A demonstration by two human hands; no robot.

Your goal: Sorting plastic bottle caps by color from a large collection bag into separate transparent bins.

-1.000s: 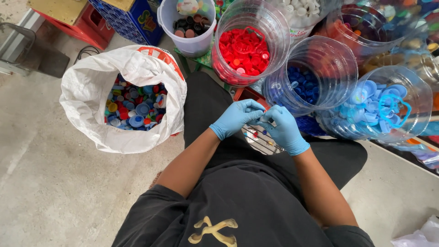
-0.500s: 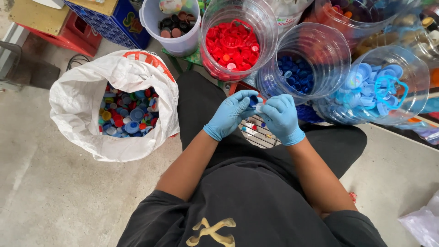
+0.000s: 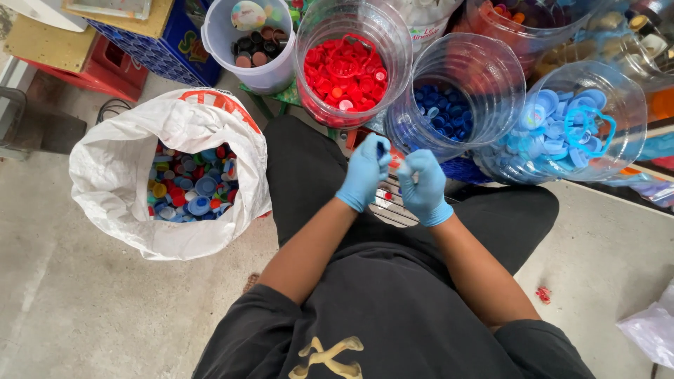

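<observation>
— So what sits furthest left?

— Bare concrete floor (image 3: 63, 295), wide open along that edge. Beside it stands a white sack (image 3: 133, 203), its mouth rolled back, full of mixed-colour bottle caps (image 3: 189, 186). The sack's right rim just touches the person's dark trouser leg.

— And behind it?

— A white bucket (image 3: 256, 67) with dark caps, then a row of clear jars packed rim to rim: a jar of red caps (image 3: 345, 74), a jar of dark blue caps (image 3: 460, 105), and a tilted jar of light blue caps (image 3: 569, 130). Hardly any gap between them.

— The hands?

— Both in blue gloves, close together over the lap, just in front of the red and dark blue jars. The left hand (image 3: 365, 170) pinches a small dark blue cap (image 3: 380, 149) at its fingertips, grip narrow around it. The right hand (image 3: 423, 184) is curled shut just beside it; what it holds, if anything, I cannot tell. A metal grid tray (image 3: 390, 207) shows beneath them.

— Room on the right?

— Open floor again beyond the right knee, with a small red scrap (image 3: 543, 294) and a clear plastic bag (image 3: 649, 330) at the edge.
</observation>
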